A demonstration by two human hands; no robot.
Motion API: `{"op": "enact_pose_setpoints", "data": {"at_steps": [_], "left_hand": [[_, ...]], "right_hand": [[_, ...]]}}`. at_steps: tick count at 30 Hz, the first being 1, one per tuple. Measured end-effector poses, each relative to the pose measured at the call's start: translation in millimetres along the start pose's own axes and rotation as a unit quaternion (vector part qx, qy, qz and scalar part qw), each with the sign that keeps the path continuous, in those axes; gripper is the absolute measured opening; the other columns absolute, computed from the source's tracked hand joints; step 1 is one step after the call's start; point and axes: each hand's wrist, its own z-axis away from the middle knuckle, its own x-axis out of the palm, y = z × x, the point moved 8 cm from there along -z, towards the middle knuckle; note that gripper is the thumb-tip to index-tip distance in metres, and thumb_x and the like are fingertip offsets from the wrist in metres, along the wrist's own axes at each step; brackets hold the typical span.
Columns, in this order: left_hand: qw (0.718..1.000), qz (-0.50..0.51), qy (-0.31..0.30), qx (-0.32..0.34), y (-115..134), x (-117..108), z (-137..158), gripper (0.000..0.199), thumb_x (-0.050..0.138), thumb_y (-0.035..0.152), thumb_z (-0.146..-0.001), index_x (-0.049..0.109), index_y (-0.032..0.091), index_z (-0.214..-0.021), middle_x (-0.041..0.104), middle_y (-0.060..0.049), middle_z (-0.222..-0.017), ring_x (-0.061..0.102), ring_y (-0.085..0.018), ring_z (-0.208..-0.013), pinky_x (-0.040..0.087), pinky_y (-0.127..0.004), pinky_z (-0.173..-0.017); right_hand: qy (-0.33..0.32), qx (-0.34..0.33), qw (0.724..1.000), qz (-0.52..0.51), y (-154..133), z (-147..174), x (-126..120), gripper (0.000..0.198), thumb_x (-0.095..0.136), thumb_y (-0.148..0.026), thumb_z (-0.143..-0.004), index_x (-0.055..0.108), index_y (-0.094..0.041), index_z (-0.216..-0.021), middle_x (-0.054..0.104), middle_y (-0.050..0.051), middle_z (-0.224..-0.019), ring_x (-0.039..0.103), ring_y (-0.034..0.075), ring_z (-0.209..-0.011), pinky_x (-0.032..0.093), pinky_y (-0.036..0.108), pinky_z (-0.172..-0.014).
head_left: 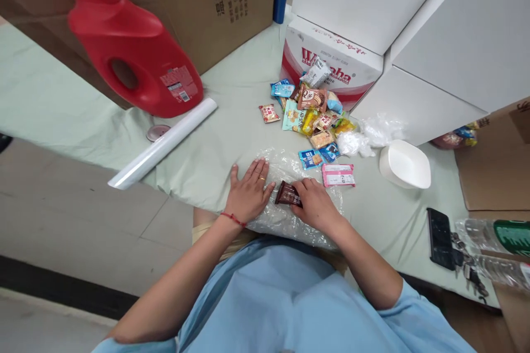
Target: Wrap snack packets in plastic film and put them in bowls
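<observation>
A clear sheet of plastic film (298, 231) lies at the front edge of the cloth-covered table. My left hand (248, 190) rests flat on its left side with the fingers spread. In my right hand (317, 203) is a dark brown wrapped snack bar (286, 193), gripped at its right end and lying over the film. Just beyond that hand are a pink-and-white snack packet (338, 175) and a blue snack packet (310, 159). Farther back is a pile of mixed small snack packets (312, 100).
A big red detergent bottle (141, 60) and a white roll (163, 143) are at left. Behind the pile stands a red-and-white carton (335, 49). On the right are a white bowl (404, 164), crumpled clear plastic (356, 143), a phone (441, 238), keys (467, 267) and plastic bottles (476, 229).
</observation>
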Motion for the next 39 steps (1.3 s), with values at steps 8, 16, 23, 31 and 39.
{"op": "enact_pose_setpoints", "data": {"at_steps": [8,16,23,31,39], "left_hand": [[0.998,0.057,-0.012,-0.001,-15,-5,0,0.068,0.037,0.048,-0.104,0.022,0.02,-0.165,0.028,-0.017,-0.169,0.033,-0.031,-0.155,0.015,-0.066,-0.125],[0.983,0.039,0.011,0.178,-13,-41,30,0.063,0.044,0.004,-0.089,0.059,0.037,-0.141,0.054,0.001,-0.156,0.026,-0.023,-0.158,0.011,-0.059,-0.13],[0.96,0.078,-0.146,0.227,-13,-38,57,0.073,0.051,0.007,-0.063,0.068,0.028,-0.131,0.05,-0.003,-0.159,0.026,-0.029,-0.158,0.012,-0.06,-0.13],[0.977,0.13,-0.066,0.153,-24,-31,46,0.021,0.052,0.028,-0.096,0.072,0.027,-0.093,0.076,-0.004,-0.121,0.048,-0.025,-0.145,0.022,-0.055,-0.126],[0.982,0.117,0.119,-0.091,-61,-33,20,0.022,0.059,0.038,-0.091,0.068,0.02,-0.098,0.067,-0.013,-0.112,0.054,-0.034,-0.13,0.044,-0.054,-0.112]], "right_hand": [[0.064,-0.025,0.991,-0.113,12,16,-4,0.061,0.073,-0.033,-0.091,0.049,-0.019,-0.145,0.05,0.017,-0.144,0.051,0.033,-0.129,0.046,0.049,-0.108],[0.051,-0.166,0.974,-0.145,18,104,10,0.062,0.071,-0.047,-0.093,0.051,-0.024,-0.146,0.056,0.017,-0.143,0.052,0.033,-0.13,0.048,0.054,-0.108],[0.077,-0.107,0.979,-0.158,34,116,31,0.026,0.052,-0.02,-0.1,0.072,-0.028,-0.116,0.063,0.012,-0.136,0.056,0.029,-0.126,0.052,0.054,-0.103],[0.08,-0.081,0.954,-0.277,57,57,-38,0.026,0.049,-0.032,-0.102,0.073,-0.021,-0.106,0.074,0.009,-0.103,0.068,0.02,-0.094,0.053,0.033,-0.086],[0.023,0.093,0.976,-0.194,103,-4,-4,0.018,0.057,-0.026,-0.093,0.073,-0.018,-0.088,0.071,0.003,-0.076,0.059,0.017,-0.069,0.034,0.025,-0.062]]}}
